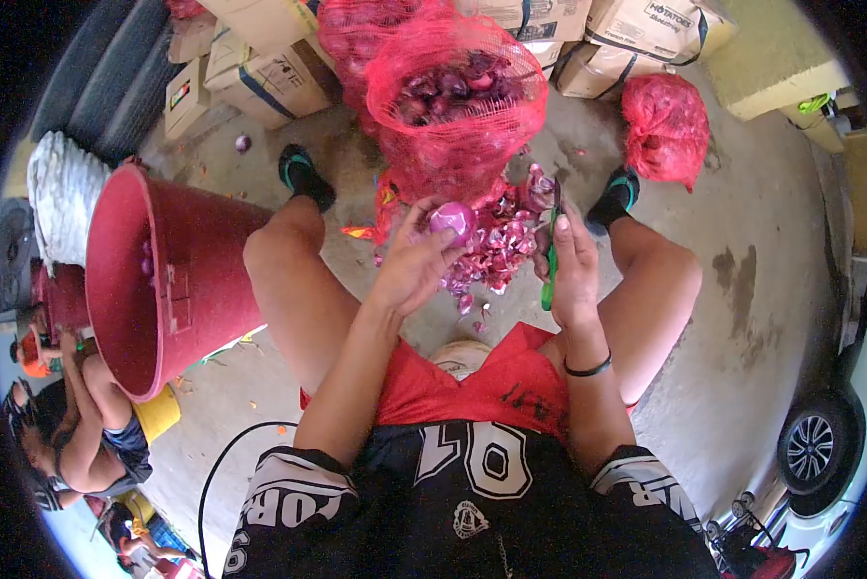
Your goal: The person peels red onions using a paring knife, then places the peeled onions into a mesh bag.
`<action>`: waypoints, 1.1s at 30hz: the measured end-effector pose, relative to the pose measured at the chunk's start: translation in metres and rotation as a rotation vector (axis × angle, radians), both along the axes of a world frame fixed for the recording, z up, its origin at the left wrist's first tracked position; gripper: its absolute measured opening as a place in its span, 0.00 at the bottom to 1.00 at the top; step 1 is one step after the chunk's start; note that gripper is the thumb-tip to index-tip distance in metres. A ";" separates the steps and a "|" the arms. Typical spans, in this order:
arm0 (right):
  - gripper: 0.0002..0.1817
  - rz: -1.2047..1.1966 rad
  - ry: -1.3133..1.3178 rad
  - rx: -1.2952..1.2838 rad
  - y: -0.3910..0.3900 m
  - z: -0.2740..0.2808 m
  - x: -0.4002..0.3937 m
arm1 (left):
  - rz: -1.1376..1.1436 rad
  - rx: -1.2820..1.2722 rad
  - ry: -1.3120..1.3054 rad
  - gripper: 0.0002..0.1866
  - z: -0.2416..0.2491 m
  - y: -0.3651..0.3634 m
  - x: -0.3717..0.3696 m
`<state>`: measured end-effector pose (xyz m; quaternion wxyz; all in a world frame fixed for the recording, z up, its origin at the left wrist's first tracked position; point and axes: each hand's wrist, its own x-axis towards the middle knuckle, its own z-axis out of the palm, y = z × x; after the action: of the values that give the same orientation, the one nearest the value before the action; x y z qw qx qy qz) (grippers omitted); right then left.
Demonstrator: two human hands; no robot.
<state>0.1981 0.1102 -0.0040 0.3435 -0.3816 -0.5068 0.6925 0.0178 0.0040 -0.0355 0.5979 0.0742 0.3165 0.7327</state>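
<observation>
Background carton reads "HOTATOES"; left hand pinches an onion, right hand grips a knife

Light's fairly bright & diffuse; shadows soft, conc. floor pale. Near, blk shirt goes v. dark. Mid-scene approx. sharp, incl. onion; person at left looks small, soft. Heavy fisheye dist.: car at right bows along rim; blk corners w/ speckled noise.
</observation>
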 end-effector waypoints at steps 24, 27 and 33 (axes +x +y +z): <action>0.19 0.173 -0.195 0.376 -0.035 0.004 -0.021 | -0.025 -0.009 0.026 0.23 0.015 -0.002 0.006; 0.21 0.146 -0.122 0.209 -0.030 0.002 -0.015 | -0.051 0.020 -0.038 0.22 0.013 -0.003 0.004; 0.26 0.128 -0.010 0.044 -0.016 0.011 -0.009 | -0.055 0.013 -0.068 0.25 0.007 -0.006 0.001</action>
<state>0.1891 0.0942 0.0073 0.3044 -0.3443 -0.5470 0.6997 0.0183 -0.0024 -0.0288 0.6278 0.0621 0.2890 0.7201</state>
